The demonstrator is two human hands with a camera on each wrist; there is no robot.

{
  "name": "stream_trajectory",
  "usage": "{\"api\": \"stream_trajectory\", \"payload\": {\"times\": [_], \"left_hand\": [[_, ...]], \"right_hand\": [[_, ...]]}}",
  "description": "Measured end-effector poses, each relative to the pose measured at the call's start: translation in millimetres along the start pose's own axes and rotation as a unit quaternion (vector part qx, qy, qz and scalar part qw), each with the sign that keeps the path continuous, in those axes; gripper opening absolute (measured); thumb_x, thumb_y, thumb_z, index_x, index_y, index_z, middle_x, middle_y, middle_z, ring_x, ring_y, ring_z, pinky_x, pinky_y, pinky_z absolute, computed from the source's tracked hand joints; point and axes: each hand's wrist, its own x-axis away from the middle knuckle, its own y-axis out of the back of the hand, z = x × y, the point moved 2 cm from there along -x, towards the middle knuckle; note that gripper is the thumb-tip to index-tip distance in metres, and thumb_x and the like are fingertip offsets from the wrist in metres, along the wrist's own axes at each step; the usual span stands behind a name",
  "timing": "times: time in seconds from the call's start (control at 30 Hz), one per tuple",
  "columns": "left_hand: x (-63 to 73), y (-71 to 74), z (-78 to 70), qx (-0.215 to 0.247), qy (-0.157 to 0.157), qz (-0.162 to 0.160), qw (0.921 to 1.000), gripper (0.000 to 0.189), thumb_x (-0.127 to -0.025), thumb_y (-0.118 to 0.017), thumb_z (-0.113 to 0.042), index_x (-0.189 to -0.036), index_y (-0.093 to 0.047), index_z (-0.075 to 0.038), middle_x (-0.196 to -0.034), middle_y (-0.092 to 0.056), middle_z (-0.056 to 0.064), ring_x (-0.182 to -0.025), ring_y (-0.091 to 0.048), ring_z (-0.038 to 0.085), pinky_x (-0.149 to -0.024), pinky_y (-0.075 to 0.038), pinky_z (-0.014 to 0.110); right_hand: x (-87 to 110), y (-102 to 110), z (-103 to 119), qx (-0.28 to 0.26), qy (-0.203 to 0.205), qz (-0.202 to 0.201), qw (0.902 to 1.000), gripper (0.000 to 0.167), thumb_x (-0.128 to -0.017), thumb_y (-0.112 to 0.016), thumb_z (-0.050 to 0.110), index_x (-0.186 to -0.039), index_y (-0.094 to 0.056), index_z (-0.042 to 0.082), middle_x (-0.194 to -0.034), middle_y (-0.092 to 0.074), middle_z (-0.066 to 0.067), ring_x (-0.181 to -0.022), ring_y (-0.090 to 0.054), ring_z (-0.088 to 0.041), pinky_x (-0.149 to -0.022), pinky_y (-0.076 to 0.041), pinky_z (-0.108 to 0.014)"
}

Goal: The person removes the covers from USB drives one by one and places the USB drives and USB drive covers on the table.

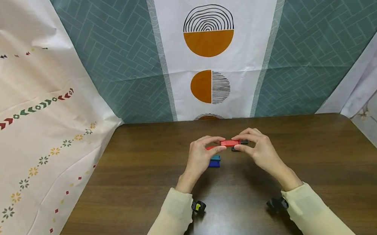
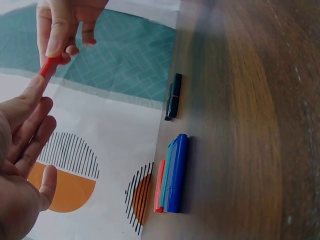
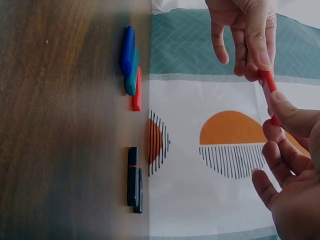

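1. I count two hands at work and six pens: one red marker (image 1: 230, 143) held up, and five on the desk (image 1: 125, 199).
2. Those five are one blue marker (image 2: 176, 175), one teal marker (image 3: 131, 79), one second red marker (image 3: 137, 90) and two black pens (image 3: 132, 175), the thicker with a thin red band.
3. The held marker is slim and red along its visible length, raised above the desk, roughly parallel to its far edge.
4. My left hand (image 1: 199, 155) has its grip closed to a pinch on the marker's left part; my right hand (image 1: 259, 149) pinches the right part.
5. The coloured trio lies side by side toward the far edge, the black pair to its right.
6. I see wide stretches of wood toward the left, right and near edges; cloth (image 1: 208, 110) rises along the far edge.
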Motion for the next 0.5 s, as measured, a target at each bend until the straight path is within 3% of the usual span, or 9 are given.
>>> {"api": "stream_trajectory", "payload": {"times": [0.33,0.5], "left_hand": [[-0.2,-1.2,1.4,-0.003,0.014,0.005,0.9999,0.028,-0.087,-0.084,-0.025,-0.112,-0.081,-0.014,-0.102,-0.076,-0.002,-0.099,-0.067,0.015,-0.084,-0.056,0.033],[-0.1,-1.3,2.0,0.006,0.014,0.008,0.9998,0.027,-0.087,-0.085,-0.024,-0.111,-0.081,-0.014,-0.101,-0.076,-0.001,-0.099,-0.068,0.017,-0.087,-0.057,0.044]], "right_hand": [[-0.1,-0.4,-3.4,-0.001,-0.005,0.003,1.0,0.024,-0.085,-0.083,0.001,-0.108,-0.08,0.008,-0.104,-0.071,-0.001,-0.102,-0.057,-0.018,-0.08,-0.044,-0.028],[0.1,-0.5,-5.4,-0.002,-0.004,0.009,1.0,0.024,-0.085,-0.083,0.0,-0.108,-0.08,0.007,-0.104,-0.071,-0.002,-0.102,-0.057,-0.024,-0.078,-0.045,-0.032]]}}
